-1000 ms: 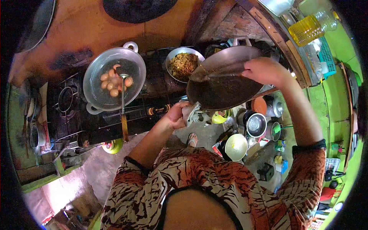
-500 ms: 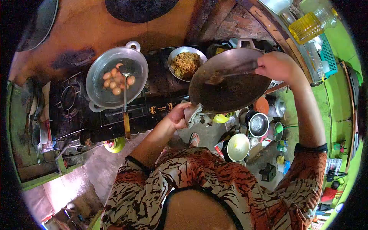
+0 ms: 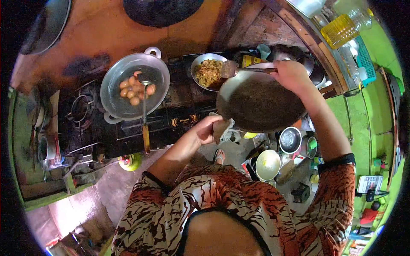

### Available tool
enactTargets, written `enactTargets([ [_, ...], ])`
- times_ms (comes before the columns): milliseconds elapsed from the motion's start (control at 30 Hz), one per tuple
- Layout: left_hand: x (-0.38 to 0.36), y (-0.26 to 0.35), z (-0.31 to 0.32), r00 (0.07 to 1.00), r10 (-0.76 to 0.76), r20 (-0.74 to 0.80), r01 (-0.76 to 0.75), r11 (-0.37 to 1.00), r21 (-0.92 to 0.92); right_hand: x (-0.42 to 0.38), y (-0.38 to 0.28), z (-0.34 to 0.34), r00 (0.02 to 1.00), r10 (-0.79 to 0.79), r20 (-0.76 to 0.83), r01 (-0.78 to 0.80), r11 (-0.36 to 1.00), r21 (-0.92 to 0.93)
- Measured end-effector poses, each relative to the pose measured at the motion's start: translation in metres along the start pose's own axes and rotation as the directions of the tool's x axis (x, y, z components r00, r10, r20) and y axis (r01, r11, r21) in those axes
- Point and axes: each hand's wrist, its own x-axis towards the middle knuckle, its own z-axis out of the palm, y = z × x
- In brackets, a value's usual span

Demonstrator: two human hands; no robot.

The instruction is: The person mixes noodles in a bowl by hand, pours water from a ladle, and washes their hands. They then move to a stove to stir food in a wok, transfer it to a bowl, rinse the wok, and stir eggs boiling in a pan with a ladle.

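Observation:
My left hand (image 3: 208, 129) is closed on the near handle of a large dark wok (image 3: 262, 102), with a pale cloth (image 3: 230, 135) at the grip. Above the wok's far rim, my right hand (image 3: 291, 74) is wrapped round the handle of a spatula (image 3: 229, 69). The spatula's blade is over the right edge of a metal bowl (image 3: 200, 82) of brown food (image 3: 208, 73). The wok is tilted, and its inside is bare apart from dark residue.
Left of the bowl, a silver pan (image 3: 112, 96) holds several eggs (image 3: 135, 101) in liquid and a ladle (image 3: 145, 115). Both stand on the black stove (image 3: 96, 136). Pots and a pale bowl (image 3: 268, 164) are on the floor. An oil bottle (image 3: 339, 30) lies at the upper right.
My right hand has moved up and left, bringing the spatula from inside the wok to the bowl's edge. The wok has shifted slightly right and down with my left hand.

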Motion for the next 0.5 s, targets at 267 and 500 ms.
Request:
enactTargets([
  [267,-0.043,0.01,0.046,0.974,0.076,-0.213,-0.022,0.968,0.248,-0.008,-0.02,0.009,0.993,-0.103,-0.054,0.092,0.98,-0.175],
  [500,-0.04,0.026,0.029,0.934,0.119,-0.337,-0.067,0.984,0.163,-0.046,-0.049,-0.004,0.976,-0.216,0.0,0.211,0.955,-0.207],
])
